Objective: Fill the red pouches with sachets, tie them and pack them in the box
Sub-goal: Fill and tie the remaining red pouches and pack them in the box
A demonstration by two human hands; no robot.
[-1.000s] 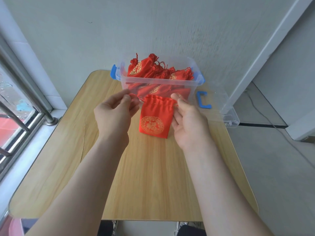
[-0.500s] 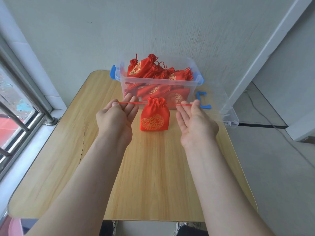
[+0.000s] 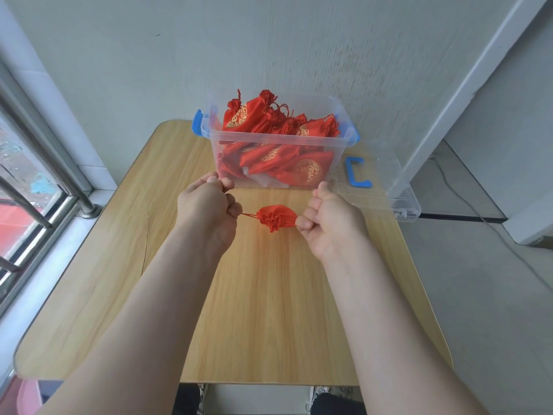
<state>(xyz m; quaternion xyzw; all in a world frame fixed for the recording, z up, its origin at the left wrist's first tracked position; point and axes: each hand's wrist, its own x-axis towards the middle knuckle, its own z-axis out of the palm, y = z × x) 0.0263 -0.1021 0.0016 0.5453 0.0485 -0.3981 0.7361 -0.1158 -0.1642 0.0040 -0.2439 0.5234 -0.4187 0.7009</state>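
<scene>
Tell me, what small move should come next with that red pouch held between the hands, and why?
Probably cross the drawstrings and knot them. The mouth of the red pouch is bunched shut, the left hand and right hand pinch its strings on either side, no knot shows, and the clear box behind holds closed pouches.

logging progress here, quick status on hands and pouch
Left hand and right hand grip the drawstring, one each side. Pouch cinched shut, not yet in the box. Nothing blocking it.
</scene>
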